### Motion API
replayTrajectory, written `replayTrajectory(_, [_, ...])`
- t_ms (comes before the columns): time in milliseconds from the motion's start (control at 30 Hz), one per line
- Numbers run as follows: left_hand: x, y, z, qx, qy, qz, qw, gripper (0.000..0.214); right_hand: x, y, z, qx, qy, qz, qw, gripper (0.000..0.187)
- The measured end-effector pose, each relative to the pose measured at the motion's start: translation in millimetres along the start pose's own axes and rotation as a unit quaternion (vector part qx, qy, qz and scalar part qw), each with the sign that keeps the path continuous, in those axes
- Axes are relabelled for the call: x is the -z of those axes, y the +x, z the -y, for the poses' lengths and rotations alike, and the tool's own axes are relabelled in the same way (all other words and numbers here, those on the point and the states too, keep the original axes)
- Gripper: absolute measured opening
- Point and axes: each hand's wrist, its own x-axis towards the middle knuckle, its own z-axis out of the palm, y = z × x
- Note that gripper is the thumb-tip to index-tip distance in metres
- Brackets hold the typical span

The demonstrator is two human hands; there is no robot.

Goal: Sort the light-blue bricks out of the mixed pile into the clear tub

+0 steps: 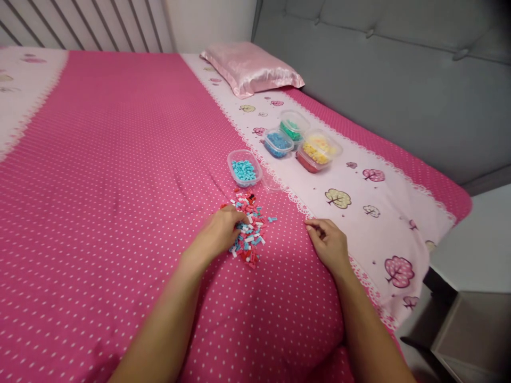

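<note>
A loose pile of small plastic pieces in red, pink, white and light blue lies on the pink dotted bedspread. My left hand reaches into the pile's left side, its thumb and forefinger slightly apart among the pieces. To the right of the pile, my right hand is low over the bedspread with its fingers curled and the thumb close to the forefinger. Anything between those fingertips is too small to make out. Just beyond the pile stands an open clear tub containing light blue pieces.
Farther right are tubs of blue pieces, green pieces and yellow pieces, the last stacked over a tub of red pieces. A clear lid lies nearby. Behind are a pink pillow and a grey headboard.
</note>
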Motion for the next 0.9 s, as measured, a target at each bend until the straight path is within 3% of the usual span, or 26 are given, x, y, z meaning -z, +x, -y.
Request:
replayTrajectory(333, [4.1,0,-2,0.026,0.0,-0.019,0.999,0.021,-1,-1,1,0.0,0.003,0.001,1.0,0.023])
replayTrajectory(533, [11.2,-4,4,0.08,0.029,-0.009,0.996,0.019,0,0,1,0.002,0.001,0.002,1.0,0.023])
replayTrajectory(700, [18.7,-8,11,0.13,0.045,-0.046,0.989,0.016,0,0,0,0.0,0.006,0.0,1.0,0.023])
replayTrajectory(800, [22.0,-9,10,0.141,-0.022,-0.093,0.985,0.012,-1,-1,-1,0.0,0.008,0.001,1.0,0.023])
replayTrajectory(900, [23.2,-8,7,0.152,-0.209,-0.155,0.953,0.011,0,-1,-1,0.002,0.008,0.001,1.0,0.023])
